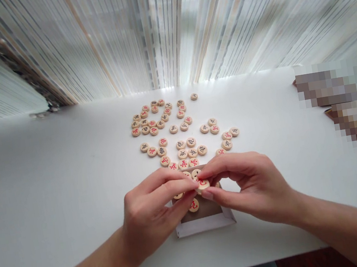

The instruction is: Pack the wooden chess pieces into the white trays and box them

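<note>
Centrally, a round pale piece with a red character (pixel 203 184) is held above an open shallow box (pixel 205 225), gripped from both sides; take it as clock centre. Left hand (pixel 157 204) at 8 to 9 o'clock, fingertips closed against the piece's near-left edge. Right hand (pixel 254 182) at 3 o'clock, thumb and fingers pinching the other side. Inside the box, a second red-marked piece (pixel 193 205) lies face up at 7 o'clock; others are partly covered by the hands. Beyond the box's far wall, loose pieces (pixel 182 154), red and black characters, spread from 10 to 2 o'clock: a rough ring (pixel 152 123) at 11, a touching trio (pixel 214 129) at 1, one lone piece (pixel 194 96) far out at 12. White table (pixel 72 191) beneath all. Pixelated objects (pixel 329 88), unreadable, between 2 and 3. Striped curtain (pixel 165 31) across 12.
</note>
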Demonstrator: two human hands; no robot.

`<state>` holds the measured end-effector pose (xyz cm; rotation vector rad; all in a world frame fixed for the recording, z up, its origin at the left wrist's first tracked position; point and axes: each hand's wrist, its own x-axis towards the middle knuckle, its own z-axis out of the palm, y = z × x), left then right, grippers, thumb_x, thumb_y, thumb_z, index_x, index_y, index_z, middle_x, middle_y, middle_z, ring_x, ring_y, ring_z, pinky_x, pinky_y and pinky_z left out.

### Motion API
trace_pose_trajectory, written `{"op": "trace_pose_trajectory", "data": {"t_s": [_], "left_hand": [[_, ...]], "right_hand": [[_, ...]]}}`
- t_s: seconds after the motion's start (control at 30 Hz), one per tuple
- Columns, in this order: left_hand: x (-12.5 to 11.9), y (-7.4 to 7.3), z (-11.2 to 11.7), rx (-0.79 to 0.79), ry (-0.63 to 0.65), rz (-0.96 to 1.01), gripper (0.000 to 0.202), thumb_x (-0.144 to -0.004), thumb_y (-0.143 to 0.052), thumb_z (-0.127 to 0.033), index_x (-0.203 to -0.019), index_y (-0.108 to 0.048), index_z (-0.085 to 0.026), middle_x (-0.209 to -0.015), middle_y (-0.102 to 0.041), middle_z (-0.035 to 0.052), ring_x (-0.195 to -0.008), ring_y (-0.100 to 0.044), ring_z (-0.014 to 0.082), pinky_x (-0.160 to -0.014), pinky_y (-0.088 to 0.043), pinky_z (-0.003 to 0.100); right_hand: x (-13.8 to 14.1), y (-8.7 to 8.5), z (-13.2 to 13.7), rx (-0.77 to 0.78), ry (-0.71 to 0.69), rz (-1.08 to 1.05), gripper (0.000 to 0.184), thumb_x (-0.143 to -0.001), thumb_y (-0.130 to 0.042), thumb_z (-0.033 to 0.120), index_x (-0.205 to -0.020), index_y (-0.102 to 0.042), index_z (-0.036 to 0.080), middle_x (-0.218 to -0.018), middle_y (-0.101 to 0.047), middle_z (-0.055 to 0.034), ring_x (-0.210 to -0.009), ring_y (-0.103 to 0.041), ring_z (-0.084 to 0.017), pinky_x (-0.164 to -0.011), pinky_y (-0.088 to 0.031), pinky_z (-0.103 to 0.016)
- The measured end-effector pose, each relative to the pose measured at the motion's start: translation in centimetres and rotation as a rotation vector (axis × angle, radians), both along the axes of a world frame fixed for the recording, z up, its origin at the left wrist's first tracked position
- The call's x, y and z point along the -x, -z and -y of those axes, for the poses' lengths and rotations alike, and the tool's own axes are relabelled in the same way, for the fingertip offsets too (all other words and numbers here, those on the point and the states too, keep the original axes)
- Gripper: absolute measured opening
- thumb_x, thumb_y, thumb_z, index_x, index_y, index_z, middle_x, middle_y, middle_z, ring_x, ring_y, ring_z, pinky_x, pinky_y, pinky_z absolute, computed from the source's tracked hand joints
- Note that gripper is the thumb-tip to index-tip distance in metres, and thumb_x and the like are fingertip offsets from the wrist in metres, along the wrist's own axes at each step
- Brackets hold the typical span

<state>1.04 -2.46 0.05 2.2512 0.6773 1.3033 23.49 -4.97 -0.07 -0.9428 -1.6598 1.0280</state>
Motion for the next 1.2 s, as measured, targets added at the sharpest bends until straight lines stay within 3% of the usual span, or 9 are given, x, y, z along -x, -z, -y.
{"op": "trace_pose_trajectory", "data": {"t_s": [0.23, 0.47, 0.63, 0.77, 1.0, 1.2], "left_hand": [[-0.2, 0.0, -0.1, 0.152, -0.013, 0.006, 0.03, -0.085, -0.079, -0.002, -0.105, -0.078, -0.024, -0.094, -0.084, 0.0028, -0.081, -0.079, 0.0179, -0.075, -0.064, 0.028], [-0.2, 0.1, -0.3, 0.111, -0.037, -0.012, 0.028, -0.089, -0.069, 0.003, -0.103, -0.078, -0.02, -0.091, -0.082, 0.0037, -0.081, -0.076, 0.016, -0.075, -0.062, 0.028], [0.1, 0.1, -0.6, 0.124, -0.137, -0.038, 0.024, -0.088, -0.069, 0.002, -0.1, -0.078, -0.017, -0.089, -0.081, 0.004, -0.082, -0.075, 0.0156, -0.077, -0.059, 0.027], [0.0, 0.1, -0.5, 0.115, -0.127, -0.026, 0.023, -0.088, -0.069, 0.003, -0.098, -0.078, -0.016, -0.089, -0.081, 0.0045, -0.081, -0.075, 0.0156, -0.077, -0.059, 0.027], [-0.1, 0.1, -0.6, 0.115, -0.104, -0.016, 0.024, -0.089, -0.067, 0.002, -0.099, -0.078, -0.018, -0.089, -0.081, 0.0045, -0.081, -0.075, 0.0164, -0.076, -0.06, 0.028], [-0.2, 0.1, -0.6, 0.112, -0.109, -0.017, 0.026, -0.089, -0.067, 0.002, -0.099, -0.078, -0.019, -0.089, -0.081, 0.004, -0.081, -0.075, 0.0169, -0.075, -0.061, 0.029]], "right_hand": [[0.0, -0.2, 0.1, -0.067, -0.007, 0.06, 0.026, -0.09, -0.08, 0.013, -0.115, -0.079, 0.02, -0.101, -0.083, -0.0084, -0.084, -0.077, -0.021, -0.076, -0.065, -0.035], [0.0, -0.7, -0.1, -0.211, 0.015, 0.261, 0.017, -0.088, -0.076, 0.012, -0.104, -0.075, 0.019, -0.086, -0.08, -0.0046, -0.07, -0.071, -0.017, -0.067, -0.059, -0.03], [0.3, -0.3, 0.1, -0.345, -0.097, 0.446, 0.009, -0.09, -0.068, 0.01, -0.095, -0.072, 0.015, -0.084, -0.071, -0.0065, -0.072, -0.062, -0.017, -0.064, -0.053, -0.03], [0.6, 0.2, 0.3, -0.418, -0.164, 0.556, 0.012, -0.094, -0.062, 0.01, -0.096, -0.072, 0.014, -0.081, -0.068, -0.0063, -0.073, -0.057, -0.02, -0.067, -0.05, -0.034], [0.7, 0.7, 0.6, -0.459, -0.196, 0.614, 0.009, -0.099, -0.062, 0.014, -0.096, -0.07, 0.016, -0.092, -0.072, -0.009, -0.081, -0.058, -0.021, -0.071, -0.051, -0.033], [0.9, 1.0, 0.7, -0.481, -0.183, 0.619, 0.014, -0.103, -0.06, 0.014, -0.096, -0.073, 0.016, -0.085, -0.071, -0.0078, -0.078, -0.058, -0.022, -0.071, -0.051, -0.034]]}}
